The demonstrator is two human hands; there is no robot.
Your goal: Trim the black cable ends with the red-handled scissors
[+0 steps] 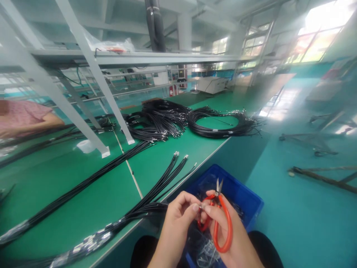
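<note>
Red-handled scissors [228, 227] rest in my right hand [232, 230], blades pointing up and slightly apart. The thumb and forefinger of that hand meet those of my left hand [178, 219] at a small shiny piece [201, 207], too small to name. My left hand is closed in a pinch on it. Both hands are over a blue bin [251, 208] at the table's front edge. Just left of them, a bundle of black cables [145, 208] with metal ends lies on the green table [92, 201], partly wrapped in clear plastic.
Another long cable bundle [83, 188] crosses the table. Farther back lie a pile of cables [164, 119] and a coiled bundle [212, 132]. White shelf posts [103, 78] rise from the tabletop. A person in a pink top [28, 117] sits across at the left.
</note>
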